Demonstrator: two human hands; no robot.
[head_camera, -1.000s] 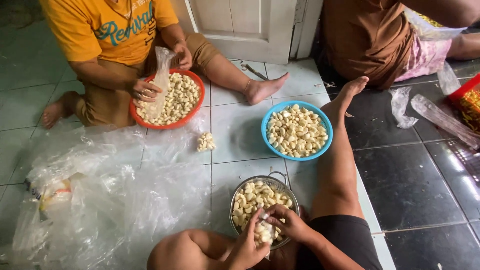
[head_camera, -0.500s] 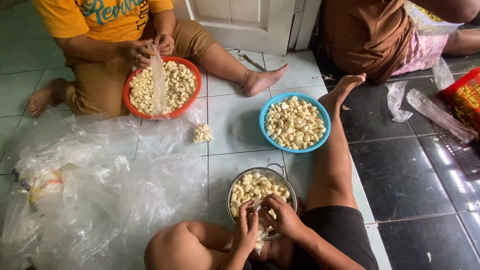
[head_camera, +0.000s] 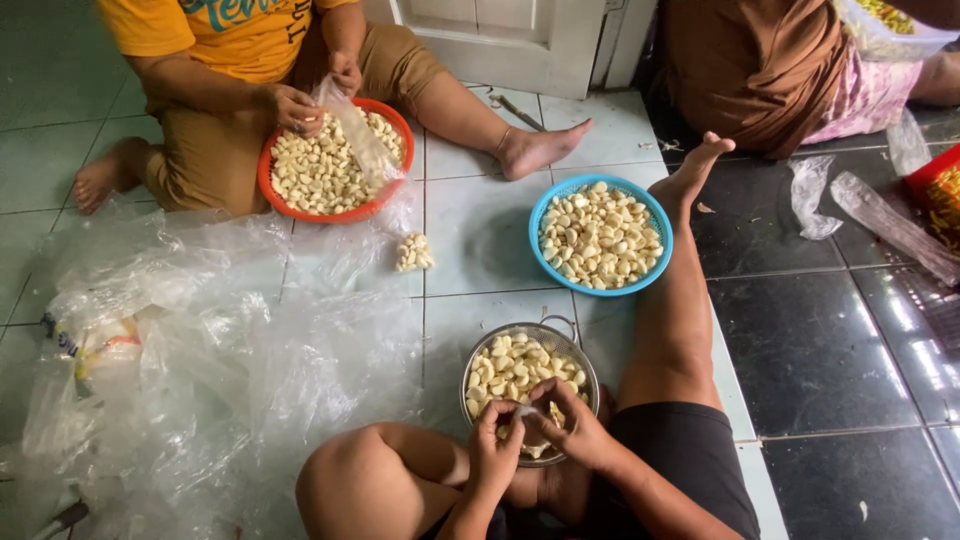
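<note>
Small pale peeled garlic clove (head_camera: 527, 412) pinched between both hands' fingers (head_camera: 520, 408), just above round metal mesh colander (head_camera: 588, 372). Colander upright on tiled floor, heaped with pale cloves.

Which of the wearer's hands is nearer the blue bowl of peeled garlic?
Right. The right hand sits at the metal colander's near rim, on the side toward the blue bowl; the left hand is beside it, farther away.

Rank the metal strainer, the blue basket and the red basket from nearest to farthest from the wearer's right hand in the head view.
From the right hand:
1. Metal strainer, directly under it.
2. Blue basket, ahead by the outstretched leg.
3. Red basket, far ahead-left, at the other person's lap.
</note>
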